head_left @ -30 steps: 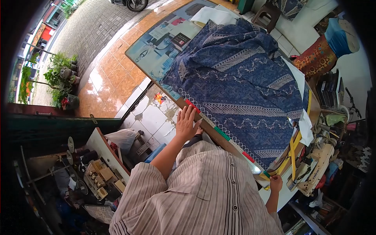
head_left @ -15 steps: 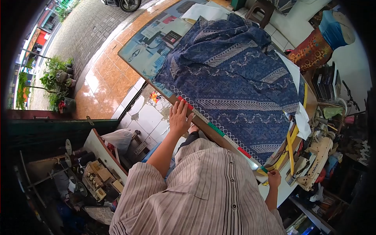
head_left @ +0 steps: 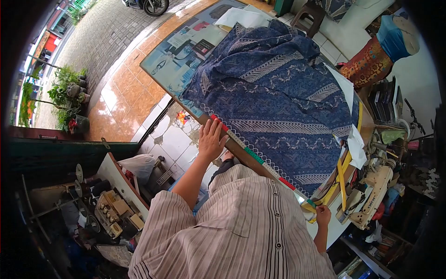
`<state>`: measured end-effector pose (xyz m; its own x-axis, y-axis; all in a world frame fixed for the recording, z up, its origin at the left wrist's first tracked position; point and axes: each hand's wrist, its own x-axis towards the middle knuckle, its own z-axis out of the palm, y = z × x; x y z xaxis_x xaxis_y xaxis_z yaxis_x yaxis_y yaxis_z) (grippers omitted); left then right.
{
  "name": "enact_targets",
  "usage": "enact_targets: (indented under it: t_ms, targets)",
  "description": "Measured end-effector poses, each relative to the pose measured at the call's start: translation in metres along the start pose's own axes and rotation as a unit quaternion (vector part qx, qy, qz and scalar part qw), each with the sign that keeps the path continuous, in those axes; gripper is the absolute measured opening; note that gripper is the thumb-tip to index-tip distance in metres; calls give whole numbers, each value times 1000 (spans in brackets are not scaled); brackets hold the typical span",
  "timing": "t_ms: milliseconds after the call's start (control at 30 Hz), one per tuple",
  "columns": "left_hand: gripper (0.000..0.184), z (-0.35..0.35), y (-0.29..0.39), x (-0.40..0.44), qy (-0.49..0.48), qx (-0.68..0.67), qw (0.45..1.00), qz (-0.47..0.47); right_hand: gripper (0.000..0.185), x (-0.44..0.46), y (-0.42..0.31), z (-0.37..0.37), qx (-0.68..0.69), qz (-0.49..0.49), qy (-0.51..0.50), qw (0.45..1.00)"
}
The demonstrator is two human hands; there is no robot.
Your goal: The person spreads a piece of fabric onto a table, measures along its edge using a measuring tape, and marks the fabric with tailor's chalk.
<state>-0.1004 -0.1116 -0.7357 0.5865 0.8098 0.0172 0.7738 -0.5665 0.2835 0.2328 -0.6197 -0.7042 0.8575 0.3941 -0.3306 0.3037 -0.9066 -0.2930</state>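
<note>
A blue patterned cloth lies bunched at its far side and flatter toward me on the glass-topped table. Along its near edge runs a tape measure with red, green and white sections. My left hand rests flat, fingers apart, on the tape's upper left end at the table edge. At the other end, my right hand pinches the green end of the tape, just past the cloth's corner. Yellow tape loops beside that corner.
A white sewing machine stands at the right, with another machine at lower left. White paper lies by the cloth's right edge. A dress form is at upper right, a brown stool behind the table.
The view has shifted slightly, moving the table leftward in the picture. Both hands keep their places at the two ends of the tape, and the cloth lies as before.
</note>
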Motion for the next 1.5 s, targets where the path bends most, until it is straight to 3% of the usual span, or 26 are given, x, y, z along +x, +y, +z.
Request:
enact_targets:
  t_ms: [233,567,733,833,900,933,1000,1133,1233,1300,1400,1500]
  targets:
    - [58,4,4,15,30,10,999,28,17,11,5,-1,29,-45,19,998]
    - [57,1,5,21,12,-10,1000,1,16,13,-17,-19,30,2,-12,999]
    - [57,-3,3,23,20,-44,999,-13,20,22,17,-3,71,-51,8,996]
    - [53,1,-3,29,18,-12,1000,16,34,14,9,-14,116,-62,-4,991]
    - [46,-1,-10,36,22,-36,996,85,32,14,30,-11,100,-127,29,987]
    - [43,8,-18,35,46,-27,994,91,25,6,13,-28,60,-56,4,997]
    - [47,4,-15,32,-3,30,998,62,9,0,32,-40,67,-73,53,994]
    - [49,-1,-24,39,-48,22,996,78,16,-26,95,-82,-13,29,152,988]
    - [48,-6,-29,45,-78,29,993,88,16,-41,150,-127,-125,157,161,966]
    - [49,-11,-27,49,-97,36,991,81,17,-44,202,-146,-125,222,185,949]
    - [52,-9,-40,59,-128,49,987,80,18,-51,235,-183,-160,220,260,926]
    - [57,-9,-44,60,-151,84,980,103,22,-43,262,-186,-160,227,253,927]
